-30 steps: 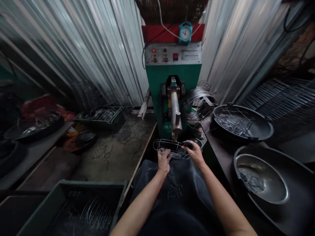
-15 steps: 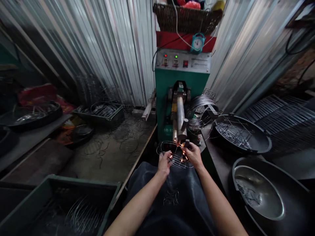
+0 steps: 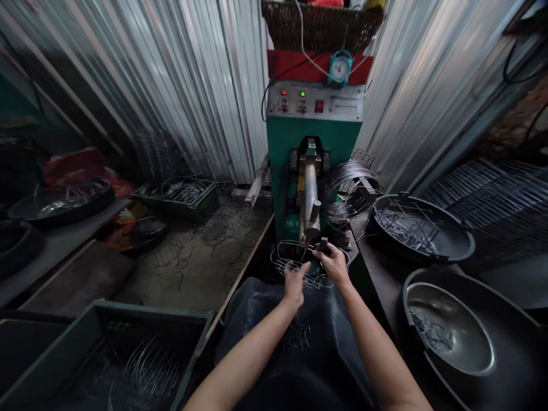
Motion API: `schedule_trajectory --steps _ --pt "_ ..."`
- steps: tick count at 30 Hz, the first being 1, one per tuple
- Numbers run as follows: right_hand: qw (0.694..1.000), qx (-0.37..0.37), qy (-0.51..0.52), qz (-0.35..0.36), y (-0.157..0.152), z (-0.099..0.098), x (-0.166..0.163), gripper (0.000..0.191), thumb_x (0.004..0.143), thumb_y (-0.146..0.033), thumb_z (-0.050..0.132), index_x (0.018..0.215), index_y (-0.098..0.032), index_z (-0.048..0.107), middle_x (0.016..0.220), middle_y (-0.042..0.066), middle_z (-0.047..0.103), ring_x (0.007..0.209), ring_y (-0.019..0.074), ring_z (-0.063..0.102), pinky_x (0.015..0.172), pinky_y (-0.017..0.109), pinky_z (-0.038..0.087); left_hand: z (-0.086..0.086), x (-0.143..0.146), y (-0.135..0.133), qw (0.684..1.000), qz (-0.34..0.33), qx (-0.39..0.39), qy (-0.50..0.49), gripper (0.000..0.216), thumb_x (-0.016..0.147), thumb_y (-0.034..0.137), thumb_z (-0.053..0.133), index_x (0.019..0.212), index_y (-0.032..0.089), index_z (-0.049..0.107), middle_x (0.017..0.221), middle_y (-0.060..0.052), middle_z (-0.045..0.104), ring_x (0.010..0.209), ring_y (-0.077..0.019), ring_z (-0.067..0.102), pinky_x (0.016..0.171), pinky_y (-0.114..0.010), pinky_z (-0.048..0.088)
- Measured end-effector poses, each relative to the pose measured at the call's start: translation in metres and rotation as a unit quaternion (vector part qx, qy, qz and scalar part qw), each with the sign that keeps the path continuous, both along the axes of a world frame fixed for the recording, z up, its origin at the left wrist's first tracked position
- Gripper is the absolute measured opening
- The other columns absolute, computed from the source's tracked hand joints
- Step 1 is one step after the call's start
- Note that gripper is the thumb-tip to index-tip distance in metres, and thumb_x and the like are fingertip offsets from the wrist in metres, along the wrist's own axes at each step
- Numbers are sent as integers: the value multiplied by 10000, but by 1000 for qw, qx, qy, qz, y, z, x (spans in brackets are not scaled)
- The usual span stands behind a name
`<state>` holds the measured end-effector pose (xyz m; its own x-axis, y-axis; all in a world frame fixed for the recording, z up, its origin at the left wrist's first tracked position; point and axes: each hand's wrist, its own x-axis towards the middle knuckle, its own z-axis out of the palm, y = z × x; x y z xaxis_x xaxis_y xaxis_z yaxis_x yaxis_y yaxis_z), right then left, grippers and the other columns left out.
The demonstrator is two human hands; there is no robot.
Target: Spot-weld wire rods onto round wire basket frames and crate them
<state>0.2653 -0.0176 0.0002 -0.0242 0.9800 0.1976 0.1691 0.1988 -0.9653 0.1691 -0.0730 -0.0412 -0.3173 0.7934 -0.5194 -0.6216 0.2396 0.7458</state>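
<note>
A round wire rack [image 3: 283, 267] with crossing wires lies level below the welding tip of a green spot-welding machine [image 3: 278, 171]. My left hand [image 3: 295, 282] is closed on its near left part, thumb stretched across the wires. At the rack's right side, my right hand [image 3: 334, 265] pinches thumb and fingers together beside a dark metal block [image 3: 323, 244]; what lies between those fingertips is too small to make out. The machine's cylindrical upper arm [image 3: 310, 194] stands just above and between both hands. Several short bent wires [image 3: 299, 337] rest on the dark apron [image 3: 329, 354] over my lap.
To the right stand a black pan [image 3: 464, 242] of wire pieces and a metal bowl [image 3: 475, 342] inside a larger pan. A wire coil [image 3: 349, 188] hangs beside the machine. At left, a green crate [image 3: 98, 311] holds curved wires. A wooden edge [image 3: 233, 282] runs along my left.
The orange sparks around the welding tip and rack are gone. My left hand has shifted slightly right along the rack; my right hand stays near the tip. The view has shifted a little.
</note>
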Motion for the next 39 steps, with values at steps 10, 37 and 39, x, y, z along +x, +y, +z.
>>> schedule_trajectory --steps 10,37,39 --pt "968 -19 241 -63 -5 -22 34 283 646 -436 682 826 -224 630 833 28 674 820 203 613 778 368 469 -10 -2 5 997 46 53 -41 397 566 271 745 839 210 463 809 15 538 740 -121 548 698 -315 478" --pt "993 -8 -33 111 8 17 15 164 597 -257 673 740 -180 673 683 -28 626 684 154 551 649 256 413 2 -43 7 964 -67 -112 -231 383 696 527 554 766 225 329 842 -74 499 750 -178 571 677 -407 545" --pt "992 3 -52 114 8 18 14 154 608 -257 664 740 -178 662 686 -29 622 681 151 547 638 248 409 2 -42 6 964 -77 -112 -228 404 681 550 557 764 224 332 846 -80 505 769 -193 574 677 -422 544"
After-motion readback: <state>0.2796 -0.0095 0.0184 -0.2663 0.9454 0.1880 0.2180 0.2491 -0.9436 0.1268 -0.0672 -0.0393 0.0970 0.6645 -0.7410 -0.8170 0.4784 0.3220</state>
